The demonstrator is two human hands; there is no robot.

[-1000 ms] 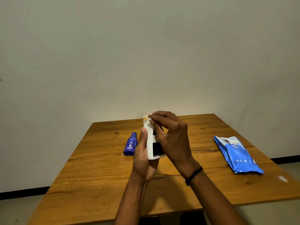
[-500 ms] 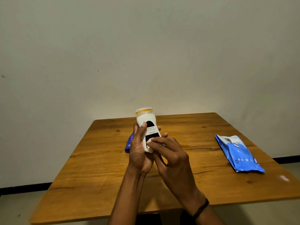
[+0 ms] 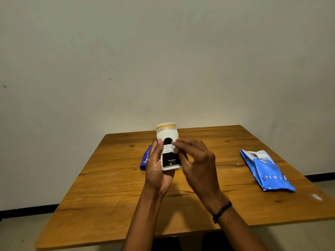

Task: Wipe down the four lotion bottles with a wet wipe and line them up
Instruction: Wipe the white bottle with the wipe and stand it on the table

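Fingers (image 3: 159,147): left hand (image 3: 155,169) grips one white bottle (image 3: 167,134), right hand (image 3: 197,160) pinches one wipe (image 3: 175,147); wooden table (image 3: 108,178), pale wall (image 3: 163,51), one blue bottle (image 3: 145,158), one pack (image 3: 268,171).

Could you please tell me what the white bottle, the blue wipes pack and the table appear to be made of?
The white bottle: probably opaque plastic, smooth, slightly glossy, with a printed black label.
The blue wipes pack: thin flexible plastic film, glossy; it is creased and catches light.
The table: wood or wood veneer, seemingly varnished; grain lines, knots and a soft sheen show.
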